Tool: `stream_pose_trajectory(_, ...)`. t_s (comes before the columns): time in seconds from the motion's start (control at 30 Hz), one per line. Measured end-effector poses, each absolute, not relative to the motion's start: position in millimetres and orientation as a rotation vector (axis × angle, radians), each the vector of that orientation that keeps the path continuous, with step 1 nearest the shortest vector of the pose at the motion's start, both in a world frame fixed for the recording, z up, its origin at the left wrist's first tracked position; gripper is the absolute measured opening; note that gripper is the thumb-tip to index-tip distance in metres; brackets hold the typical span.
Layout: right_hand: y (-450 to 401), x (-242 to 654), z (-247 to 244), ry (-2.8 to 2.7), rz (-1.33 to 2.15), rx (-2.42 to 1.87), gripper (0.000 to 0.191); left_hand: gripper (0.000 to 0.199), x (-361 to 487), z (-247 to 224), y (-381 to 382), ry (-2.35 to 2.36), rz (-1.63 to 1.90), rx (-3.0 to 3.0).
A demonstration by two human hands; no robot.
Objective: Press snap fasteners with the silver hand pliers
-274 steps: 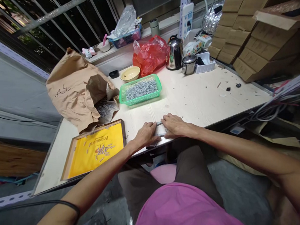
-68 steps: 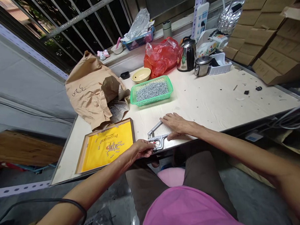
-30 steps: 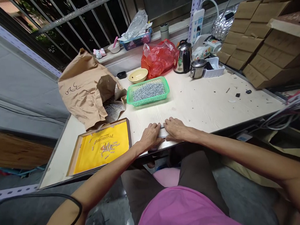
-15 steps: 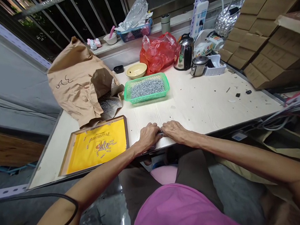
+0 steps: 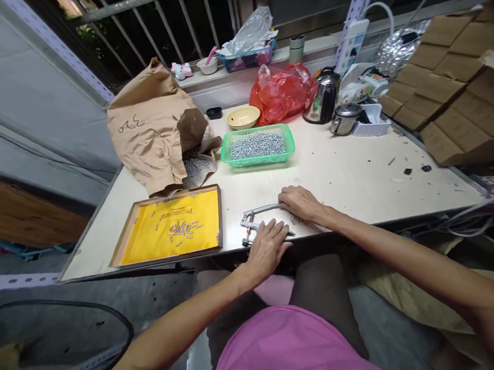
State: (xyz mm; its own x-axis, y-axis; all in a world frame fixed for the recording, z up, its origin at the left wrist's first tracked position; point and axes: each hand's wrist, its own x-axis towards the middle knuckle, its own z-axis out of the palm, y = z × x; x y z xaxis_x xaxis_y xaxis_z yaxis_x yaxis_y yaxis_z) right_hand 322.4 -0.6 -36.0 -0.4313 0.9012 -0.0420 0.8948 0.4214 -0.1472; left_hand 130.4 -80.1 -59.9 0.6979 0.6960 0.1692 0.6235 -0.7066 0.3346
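Logged remotely: metal pliers (image 5: 253, 221) lie on the table (image 5: 353, 179) close to its near edge, with my left hand (image 5: 264, 254) spread across them, fingers (image 5: 272, 228) wide, and the right hand (image 5: 299, 203) loosely curled at the far handle (image 5: 264, 208), with no clear grip. Risk: a careless nudge could knock the pliers off that edge. The left hand hides the lower handle, and I cannot tell whether anything sits in the jaws.

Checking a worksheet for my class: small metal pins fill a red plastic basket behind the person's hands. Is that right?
No: the basket is green, not red, as the head view shows. The metal pins fill it, behind the left hand and right hand.
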Motion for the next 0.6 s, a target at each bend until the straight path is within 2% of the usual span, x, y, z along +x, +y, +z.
stream_pose_trajectory(0.2,17.0,309.6,-25.8,-2.634,0.056,-1.680,0.016,0.040,136.2,-57.9,-89.8,1.058,0.453,2.541)
stream_pose_trajectory(0.43,-13.9,223.9,-11.0,-3.050,0.179,-0.813,0.014,0.046,133.6,-71.3,-96.6,1.079,0.445,2.460)
stream_pose_trajectory(0.6,-23.7,198.9,-31.9,-3.128,0.070,-0.606,0.011,0.040,132.3,-91.1,-98.2,1.005,0.371,2.483)
